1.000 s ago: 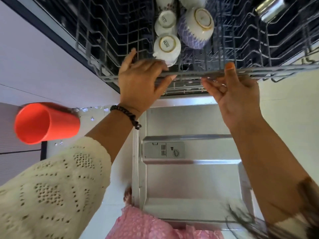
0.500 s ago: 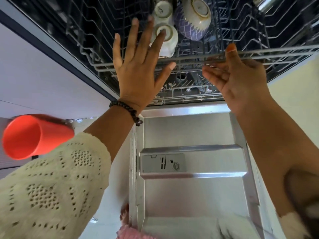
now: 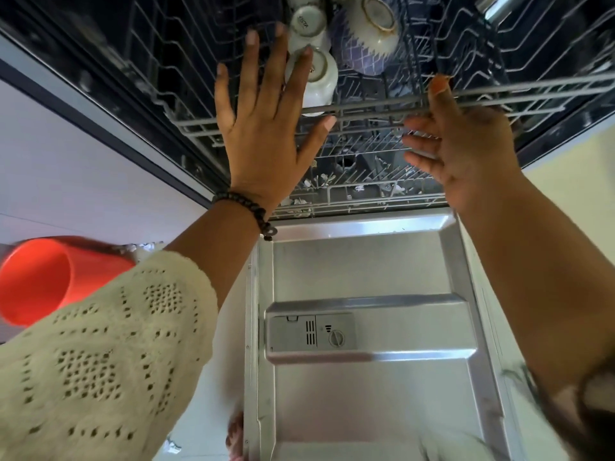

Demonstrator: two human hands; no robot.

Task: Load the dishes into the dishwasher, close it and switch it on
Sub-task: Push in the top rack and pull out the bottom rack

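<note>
The dishwasher stands open, its steel door (image 3: 366, 261) folded down below me. The upper rack (image 3: 382, 108) sits mostly inside the tub and carries two upturned white cups (image 3: 319, 81) and a purple patterned bowl (image 3: 369, 31). My left hand (image 3: 263, 134) lies flat with spread fingers against the rack's front rail, its fingertips reaching past the rail toward the cups. My right hand (image 3: 466, 148) is at the same rail further right; its thumb touches the rail and its fingers are straight, holding nothing. Part of the lower rack (image 3: 366, 191) shows beneath.
An orange plastic cup (image 3: 36, 281) lies on its side at the left, partly behind my cream knitted sleeve. The detergent dispenser (image 3: 312, 331) is set in the door. A shiny metal item (image 3: 499, 8) sits in the rack's far right. White cabinet fronts flank the machine.
The upper rack has slid further into the tub. My left hand let go of the rail and now lies flat against it. My right hand's fingers have loosened from their grip on the rail.
</note>
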